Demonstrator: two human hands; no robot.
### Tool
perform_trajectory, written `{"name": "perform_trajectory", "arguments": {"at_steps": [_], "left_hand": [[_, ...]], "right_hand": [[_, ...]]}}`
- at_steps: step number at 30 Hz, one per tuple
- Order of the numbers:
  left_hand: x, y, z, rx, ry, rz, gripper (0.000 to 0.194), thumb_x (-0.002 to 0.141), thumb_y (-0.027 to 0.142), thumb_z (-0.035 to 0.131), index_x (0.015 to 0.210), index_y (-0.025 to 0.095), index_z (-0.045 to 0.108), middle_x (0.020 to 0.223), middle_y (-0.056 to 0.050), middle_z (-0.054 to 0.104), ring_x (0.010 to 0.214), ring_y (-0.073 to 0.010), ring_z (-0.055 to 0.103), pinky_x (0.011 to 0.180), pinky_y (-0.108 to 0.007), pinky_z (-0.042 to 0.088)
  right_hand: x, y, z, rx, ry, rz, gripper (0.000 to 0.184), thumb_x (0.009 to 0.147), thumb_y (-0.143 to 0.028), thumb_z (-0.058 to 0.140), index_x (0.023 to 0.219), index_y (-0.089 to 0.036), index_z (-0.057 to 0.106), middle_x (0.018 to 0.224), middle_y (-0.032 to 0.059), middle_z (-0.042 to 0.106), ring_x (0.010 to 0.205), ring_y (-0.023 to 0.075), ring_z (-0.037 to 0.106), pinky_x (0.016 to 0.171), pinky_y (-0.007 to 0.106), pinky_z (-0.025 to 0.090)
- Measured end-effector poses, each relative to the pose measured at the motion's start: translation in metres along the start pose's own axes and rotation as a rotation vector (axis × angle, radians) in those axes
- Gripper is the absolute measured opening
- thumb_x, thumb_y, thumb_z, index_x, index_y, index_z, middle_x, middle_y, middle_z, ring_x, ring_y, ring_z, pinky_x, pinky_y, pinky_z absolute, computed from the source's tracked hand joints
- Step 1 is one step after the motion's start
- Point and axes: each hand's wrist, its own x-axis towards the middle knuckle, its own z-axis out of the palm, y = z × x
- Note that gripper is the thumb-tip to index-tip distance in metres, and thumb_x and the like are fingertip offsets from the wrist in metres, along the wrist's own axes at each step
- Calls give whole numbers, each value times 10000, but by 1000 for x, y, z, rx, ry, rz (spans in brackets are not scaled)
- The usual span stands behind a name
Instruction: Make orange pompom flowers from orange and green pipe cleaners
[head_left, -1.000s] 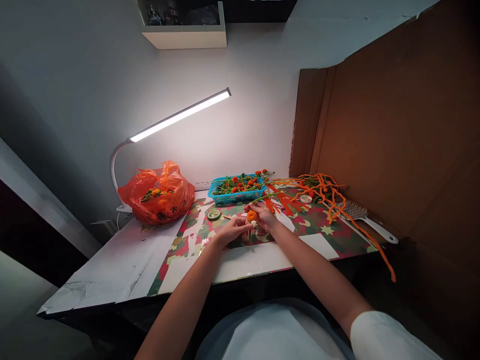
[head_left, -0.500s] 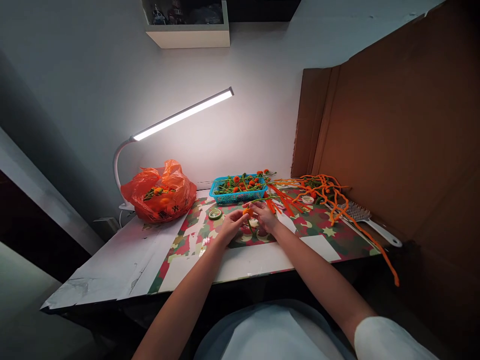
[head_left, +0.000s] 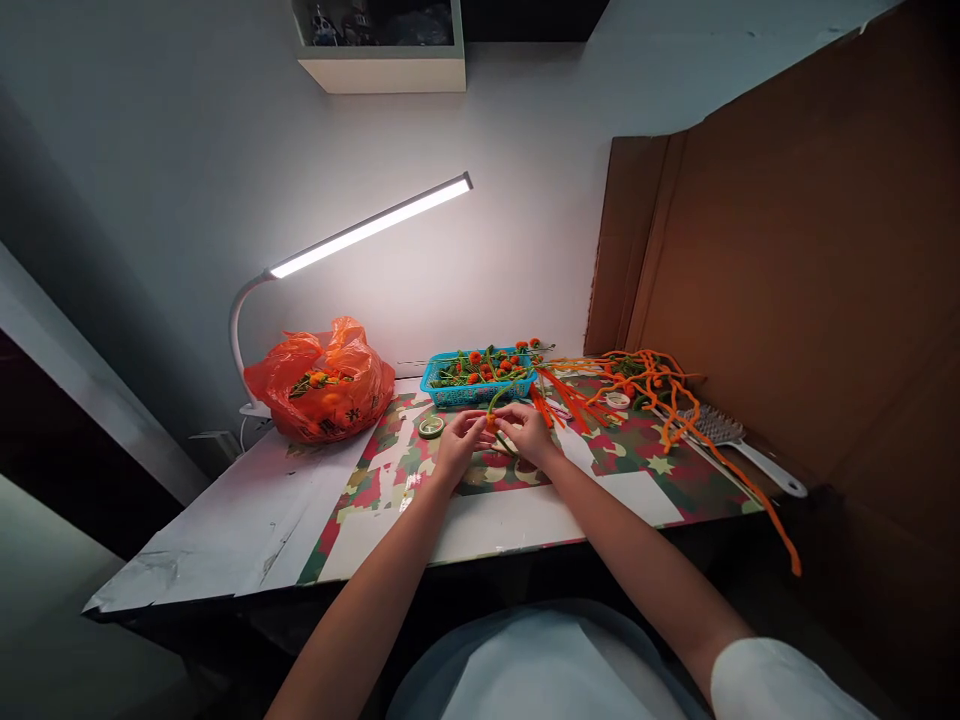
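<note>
Both hands meet over the tabletop (head_left: pixel 225 535), in front of the blue basket (head_left: pixel 442 397). Left hand (head_left: pixel 458 440): thumb and fingertips pinched on the left side of a small orange flower head (head_left: pixel 491 423). Right hand (head_left: pixel 528 432): fingertips closed in from the right on the same piece; exact contact partly hidden by the fingers. Green stem (head_left: pixel 498 394) curves up and away above the pinch; a green length also shows below it.

Handling notes (judgement): one hand best serves as anchor, gripping where flower head and stem meet, while the other makes small adjustments. Light fingertip pressure seems preferable, since a hard squeeze could flatten the orange part. The loose upper stem arches in front of the basket, so keeping it off the rim should prevent snagging. Green tape roll (head_left: pixel 431 428) lies just beside the left hand; elbow room there is limited. Desk lamp (head_left: pixel 375 225) is lit; working beneath its bar helps.
</note>
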Motion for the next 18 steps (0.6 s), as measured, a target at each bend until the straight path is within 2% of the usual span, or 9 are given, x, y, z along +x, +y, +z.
{"name": "perform_trajectory", "arguments": {"at_steps": [3,7,13,18], "left_hand": [[0,-1,-3,110,36,116,370,663,477,701,846,162,636,800,-44,681,626,-164,663,547,-254,535],[-2,1,-5,282,23,273,248,700,400,690,771,175,614,679,-6,642,586,-140,640,514,-212,487],[-2,2,-5,300,-34,261,213,738,362,655,819,178,583,731,0,633,589,-116,619,530,-201,479],[-1,1,-7,285,-75,232,212,733,350,657,810,174,568,697,6,619,605,-122,623,545,-203,485]], "right_hand": [[-2,-4,-1,-112,-48,-101,116,737,-235,577,780,-191,675,809,55,682,755,183,634,701,311,505],[-2,-5,-1,-126,-77,-62,120,742,-230,554,815,-182,636,800,46,667,739,175,624,685,309,503],[-2,-4,-2,-133,-103,-51,119,747,-238,526,837,-185,584,785,21,628,710,153,590,667,290,482],[-3,-8,-3,-120,-115,-17,106,742,-256,522,823,-194,549,729,1,576,669,146,553,610,271,456]]}}
